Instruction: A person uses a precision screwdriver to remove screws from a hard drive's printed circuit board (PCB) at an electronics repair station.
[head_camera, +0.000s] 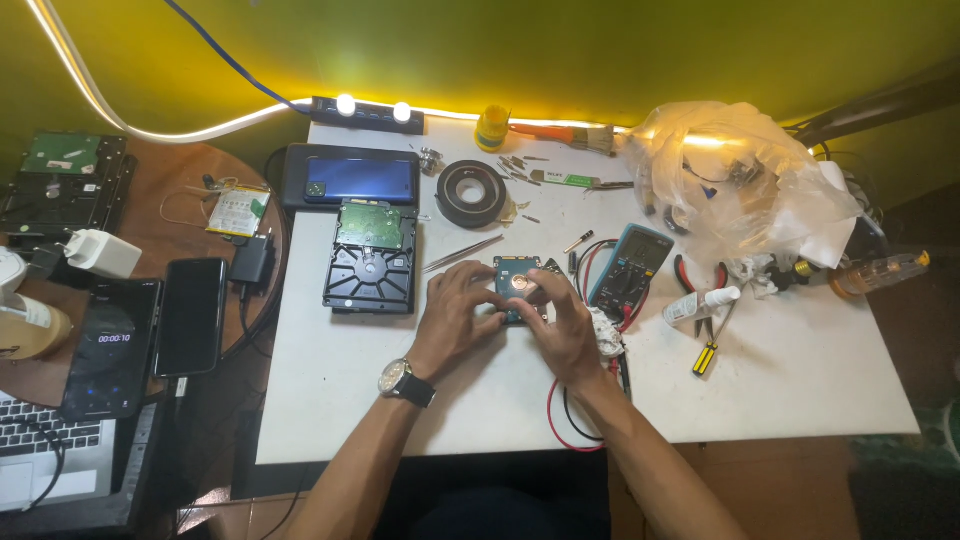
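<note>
The left hand (455, 318), a watch (405, 381) on its wrist, and the right hand (563, 325) meet over a small drive (516, 278) that lies circuit side up on the white table (790, 380). Both hands curl their fingers around the drive's near half, the left gripping its left edge, the right its right edge and near corner; the far half shows between the fingertips.

Under the right wrist run red and black leads (560, 415), looping to the table's near edge. Just right of the right hand sits a multimeter (630, 268), tilted, with a wad of white tissue (605, 332) beside the knuckles. Farther right lie a white bottle (700, 304), red-handled pliers (700, 285) and a yellow-handled screwdriver (706, 356). Beyond those a crumpled clear plastic bag (735, 170) rests at the far right.

Just beyond the left fingers lie tweezers (462, 253). Left of the left hand sits a large drive (371, 256), board up, and beyond it a blue phone (362, 177) on a dark pad. A black round part (472, 192) stands beyond the tweezers, with loose screws scattered near it and a brush (565, 134) at the far edge.

Well left, on a brown round table (160, 200), lie two dark phones (150, 330) and a white charger (102, 252).
</note>
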